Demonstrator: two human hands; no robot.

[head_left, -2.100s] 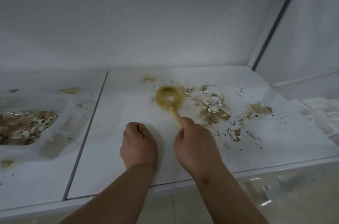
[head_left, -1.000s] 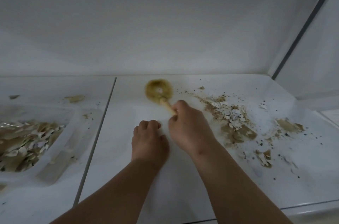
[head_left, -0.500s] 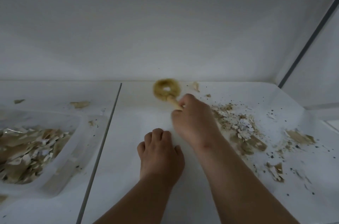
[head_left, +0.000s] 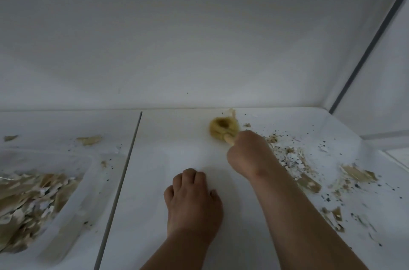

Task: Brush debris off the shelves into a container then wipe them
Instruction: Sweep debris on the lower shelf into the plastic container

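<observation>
A white shelf (head_left: 168, 159) carries tan and white debris (head_left: 294, 163) scattered over its right half. My right hand (head_left: 247, 154) grips the wooden handle of a round tan-bristled brush (head_left: 222, 127). The brush head sits near the shelf's back edge, just left of the debris. My left hand (head_left: 192, 199) rests on the shelf with its fingers curled under, holding nothing. A clear plastic container (head_left: 70, 221) at the left holds a heap of swept flakes.
A thin dark seam (head_left: 124, 179) divides the shelf into left and right panels. A few loose flakes (head_left: 88, 140) lie behind the container. The white back wall rises right behind the brush. A dark vertical edge (head_left: 365, 52) marks the right side panel.
The brush and my right hand have moved away from me and to the right, up to the shelf's back edge. My left hand has stayed resting on the shelf.
</observation>
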